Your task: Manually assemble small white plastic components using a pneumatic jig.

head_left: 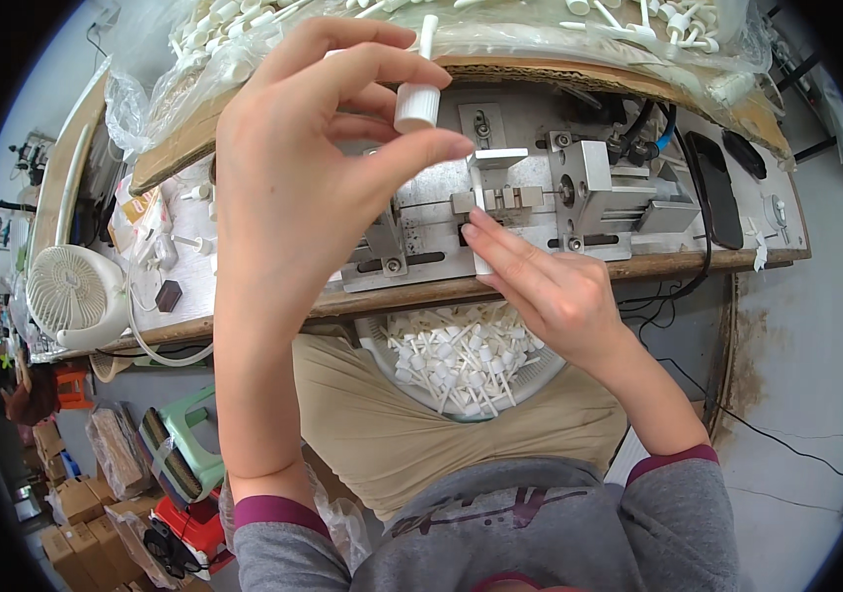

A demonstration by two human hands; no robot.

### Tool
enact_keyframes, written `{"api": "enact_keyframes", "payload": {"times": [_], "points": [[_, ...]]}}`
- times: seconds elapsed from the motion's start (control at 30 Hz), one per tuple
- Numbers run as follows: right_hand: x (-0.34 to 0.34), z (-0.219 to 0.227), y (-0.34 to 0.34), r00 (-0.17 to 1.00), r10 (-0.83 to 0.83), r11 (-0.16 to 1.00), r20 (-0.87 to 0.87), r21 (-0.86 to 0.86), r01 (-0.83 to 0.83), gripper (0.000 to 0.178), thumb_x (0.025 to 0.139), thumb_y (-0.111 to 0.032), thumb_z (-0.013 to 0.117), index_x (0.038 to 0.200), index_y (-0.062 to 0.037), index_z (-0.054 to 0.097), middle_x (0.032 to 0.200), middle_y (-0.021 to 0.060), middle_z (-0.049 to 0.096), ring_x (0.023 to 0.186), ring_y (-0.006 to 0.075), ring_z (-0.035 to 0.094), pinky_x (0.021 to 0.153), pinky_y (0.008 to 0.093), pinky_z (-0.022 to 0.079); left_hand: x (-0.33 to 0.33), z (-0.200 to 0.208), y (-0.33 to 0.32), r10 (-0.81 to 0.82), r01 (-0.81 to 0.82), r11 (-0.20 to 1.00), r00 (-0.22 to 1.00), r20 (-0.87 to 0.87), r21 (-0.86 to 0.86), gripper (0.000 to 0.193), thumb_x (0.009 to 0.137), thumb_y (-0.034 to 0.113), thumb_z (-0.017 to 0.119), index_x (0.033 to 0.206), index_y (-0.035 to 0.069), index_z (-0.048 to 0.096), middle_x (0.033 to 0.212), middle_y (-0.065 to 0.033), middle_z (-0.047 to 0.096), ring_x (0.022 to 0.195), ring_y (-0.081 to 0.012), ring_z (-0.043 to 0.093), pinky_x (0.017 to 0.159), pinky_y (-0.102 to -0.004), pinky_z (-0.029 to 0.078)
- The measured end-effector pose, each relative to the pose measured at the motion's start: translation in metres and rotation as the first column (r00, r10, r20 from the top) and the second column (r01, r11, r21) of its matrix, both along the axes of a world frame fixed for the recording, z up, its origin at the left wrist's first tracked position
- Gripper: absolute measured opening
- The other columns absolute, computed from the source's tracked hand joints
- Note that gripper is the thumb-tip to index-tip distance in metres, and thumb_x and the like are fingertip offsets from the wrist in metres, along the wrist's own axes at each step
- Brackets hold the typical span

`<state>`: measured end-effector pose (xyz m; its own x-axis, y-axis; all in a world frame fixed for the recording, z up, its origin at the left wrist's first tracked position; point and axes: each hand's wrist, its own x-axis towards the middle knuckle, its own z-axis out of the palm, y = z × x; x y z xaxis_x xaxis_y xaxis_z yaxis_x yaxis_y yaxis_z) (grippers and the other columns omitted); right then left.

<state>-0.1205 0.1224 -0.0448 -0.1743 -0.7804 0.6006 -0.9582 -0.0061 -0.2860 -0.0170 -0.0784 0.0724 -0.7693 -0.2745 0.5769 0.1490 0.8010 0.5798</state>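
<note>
My left hand (pixel 313 148) is raised over the bench's left part, its fingers curled round a white ribbed cap with a thin stem (pixel 418 107), the stem pointing up. My right hand (pixel 549 291) is at the metal fixture (pixel 515 199), index and middle fingers together, pressed on another white capped stem (pixel 481 264) lying across the fixture's near edge. Most of that piece is hidden under the fingers. Just beyond the fingertips is a small white plate (pixel 500 156) on the fixture.
A basket (pixel 540 373) heaped with white capped stems sits on my lap. Along the back, a cardboard edge (pixel 579 77) borders plastic bags of similar parts. Metal clamp blocks (pixel 619 187) with a blue hose fitting stand at right, beside a black phone (pixel 714 187). A white fan (pixel 74 291) is at left.
</note>
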Motion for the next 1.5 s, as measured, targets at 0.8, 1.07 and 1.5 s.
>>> {"api": "enact_keyframes", "payload": {"times": [0.8, 1.07, 1.5], "points": [[-0.147, 0.148, -0.105, 0.982, -0.176, 0.981, -0.064, 0.069, 0.18, 0.049, 0.08, 0.004, 0.062, 0.128, -0.0019, 0.065, 0.122, 0.0218, 0.064, 0.117, 0.0385, 0.062, 0.101, 0.0436, 0.05, 0.044, -0.071, 0.075, 0.125, -0.117, 0.971, 0.992, 0.027, -0.208, 0.032, 0.077, 0.004, 0.081, 0.109, -0.001, 0.074, 0.124, -0.0136, 0.071, 0.086, -0.022, 0.07, 0.073, -0.0321, 0.058], [-0.144, 0.14, -0.117, 0.866, 0.053, 0.998, -0.498, 0.059, -0.027, 0.029, 0.099, -0.032, 0.067, 0.112, -0.0062, 0.066, 0.088, 0.001, 0.071, 0.069, 0.0093, 0.065, 0.06, 0.0259, 0.051, 0.029, -0.084, 0.076, 0.197, -0.126, 0.922, 0.966, 0.166, -0.366, 0.027, 0.078, 0.013, 0.083, 0.104, 0.007, 0.077, 0.123, -0.0065, 0.074, 0.066, -0.0225, 0.067, 0.062, -0.0315, 0.054], [-0.1, 0.159, -0.059, 0.737, -0.127, 0.99, 0.664, 0.127, 0.056, 0.027, 0.104, -0.034, 0.062, 0.104, -0.0071, 0.061, 0.077, 0.0003, 0.066, 0.059, 0.0076, 0.061, 0.051, 0.0236, 0.044, 0.019, -0.065, 0.073, 0.123, -0.112, 0.978, 0.991, 0.055, -0.177, 0.036, 0.077, 0.019, 0.085, 0.108, 0.004, 0.073, 0.118, -0.0108, 0.074, 0.07, -0.0228, 0.07, 0.065, -0.0313, 0.055]]}}
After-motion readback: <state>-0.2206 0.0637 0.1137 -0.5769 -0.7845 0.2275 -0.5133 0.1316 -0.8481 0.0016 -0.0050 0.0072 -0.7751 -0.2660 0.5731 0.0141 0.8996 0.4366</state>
